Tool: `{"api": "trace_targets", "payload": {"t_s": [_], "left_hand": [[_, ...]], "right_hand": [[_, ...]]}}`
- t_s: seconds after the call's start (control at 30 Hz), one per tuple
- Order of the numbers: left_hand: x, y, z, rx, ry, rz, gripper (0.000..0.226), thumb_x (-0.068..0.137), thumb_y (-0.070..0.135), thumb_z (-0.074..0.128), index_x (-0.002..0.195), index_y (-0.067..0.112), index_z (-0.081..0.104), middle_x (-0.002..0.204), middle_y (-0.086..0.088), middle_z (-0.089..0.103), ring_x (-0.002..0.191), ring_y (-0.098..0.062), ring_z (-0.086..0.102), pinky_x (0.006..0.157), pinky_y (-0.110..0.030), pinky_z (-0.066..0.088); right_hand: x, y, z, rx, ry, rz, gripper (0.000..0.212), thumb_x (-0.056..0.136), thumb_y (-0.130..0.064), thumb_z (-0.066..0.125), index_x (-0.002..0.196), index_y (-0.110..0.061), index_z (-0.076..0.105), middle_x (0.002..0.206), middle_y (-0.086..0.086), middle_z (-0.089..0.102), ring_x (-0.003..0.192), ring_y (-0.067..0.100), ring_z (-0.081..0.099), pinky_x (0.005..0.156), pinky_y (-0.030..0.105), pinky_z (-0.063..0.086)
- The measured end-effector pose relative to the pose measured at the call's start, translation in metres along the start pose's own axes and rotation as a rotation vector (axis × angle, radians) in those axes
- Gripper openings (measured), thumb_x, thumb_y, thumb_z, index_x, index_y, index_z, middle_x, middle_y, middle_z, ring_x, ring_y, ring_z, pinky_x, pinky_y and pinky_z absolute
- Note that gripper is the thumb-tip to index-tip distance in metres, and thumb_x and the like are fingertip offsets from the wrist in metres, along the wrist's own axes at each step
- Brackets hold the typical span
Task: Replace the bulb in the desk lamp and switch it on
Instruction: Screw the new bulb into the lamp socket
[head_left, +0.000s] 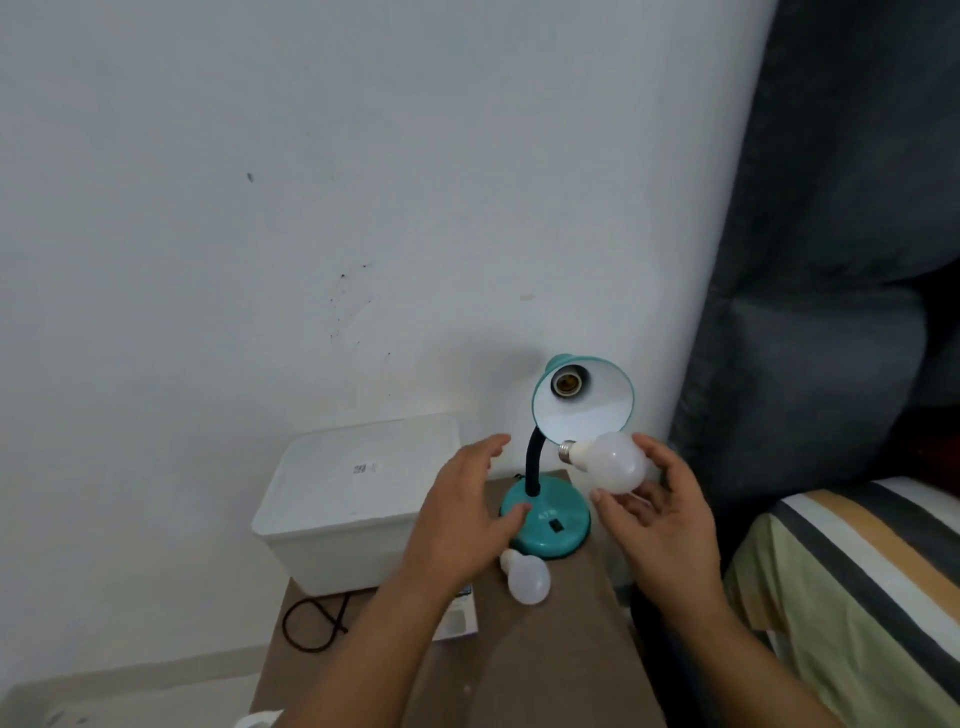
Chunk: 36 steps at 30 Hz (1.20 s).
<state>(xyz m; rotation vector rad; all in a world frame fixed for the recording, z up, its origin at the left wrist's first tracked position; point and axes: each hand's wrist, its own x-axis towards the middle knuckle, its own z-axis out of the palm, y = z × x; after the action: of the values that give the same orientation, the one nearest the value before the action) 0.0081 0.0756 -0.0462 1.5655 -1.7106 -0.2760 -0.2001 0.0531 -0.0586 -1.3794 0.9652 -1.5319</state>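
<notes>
Right hand (657, 525) cradles bulb (615, 462), cap toward empty socket (566, 383); left hand (467, 512) open, empty, nearing lamp (545, 512) to steady it.

Open way to the socket, crowded tabletop

We see the lamp shade (584, 402) tilted toward us, its empty socket (567, 383) unblocked from the front. Below it, the gooseneck (533, 462) and teal base (548, 522) fill the table's (545, 649) far end, a loose bulb (527, 577) lies just before the base, a white box (358, 499) blocks the left, and the striped bedding (857, 582) hems the right.
</notes>
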Motion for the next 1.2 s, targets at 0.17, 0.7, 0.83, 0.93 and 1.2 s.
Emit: {"api": "trace_targets", "payload": {"t_s": [0.17,0.7,0.83,0.93,1.2], "left_hand": [[0.056,0.017,0.003,-0.035,-0.129,0.034,0.110,0.072,0.030,0.085,0.153,0.045,0.012,0.150,0.006,0.036,0.133,-0.014,0.042,0.110,-0.038,0.041],[0.100,0.003,0.024,-0.054,-0.139,0.213,0.098,0.082,0.023,0.080,0.152,0.051,0.017,0.143,0.012,0.049,0.116,-0.004,0.054,0.096,-0.018,0.050],[0.100,0.002,0.025,-0.089,-0.150,0.208,0.097,0.083,0.022,0.080,0.152,0.050,0.018,0.140,0.011,0.051,0.114,-0.006,0.057,0.096,-0.021,0.052],[0.101,0.000,0.025,-0.072,-0.154,0.218,0.100,0.083,0.022,0.080,0.153,0.050,0.014,0.137,0.010,0.052,0.111,-0.006,0.057,0.095,-0.022,0.052],[0.107,-0.001,0.022,-0.009,-0.169,0.296,0.101,0.081,0.018,0.081,0.153,0.050,0.018,0.129,0.005,0.052,0.109,-0.010,0.058,0.094,-0.029,0.054]], "right_hand": [[0.031,-0.006,0.008,-0.187,0.089,-0.168,0.063,0.076,0.003,0.076,0.128,-0.026,0.053,0.141,-0.006,0.042,0.112,0.004,0.060,0.083,0.012,0.052],[0.071,0.024,0.031,-0.408,0.071,-0.294,0.058,0.079,-0.008,0.078,0.128,-0.025,0.052,0.131,-0.006,0.048,0.117,0.017,0.057,0.089,0.034,0.057],[0.074,0.027,0.034,-0.478,0.066,-0.283,0.059,0.077,-0.010,0.080,0.126,-0.024,0.051,0.132,-0.004,0.048,0.117,0.016,0.055,0.090,0.038,0.057],[0.076,0.027,0.033,-0.529,0.046,-0.309,0.058,0.074,-0.011,0.083,0.123,-0.020,0.053,0.130,-0.001,0.048,0.117,0.017,0.053,0.090,0.039,0.057],[0.069,0.028,0.028,-0.661,-0.004,-0.325,0.060,0.075,-0.010,0.080,0.127,-0.017,0.052,0.140,0.000,0.045,0.119,0.011,0.049,0.087,0.005,0.043]]}}
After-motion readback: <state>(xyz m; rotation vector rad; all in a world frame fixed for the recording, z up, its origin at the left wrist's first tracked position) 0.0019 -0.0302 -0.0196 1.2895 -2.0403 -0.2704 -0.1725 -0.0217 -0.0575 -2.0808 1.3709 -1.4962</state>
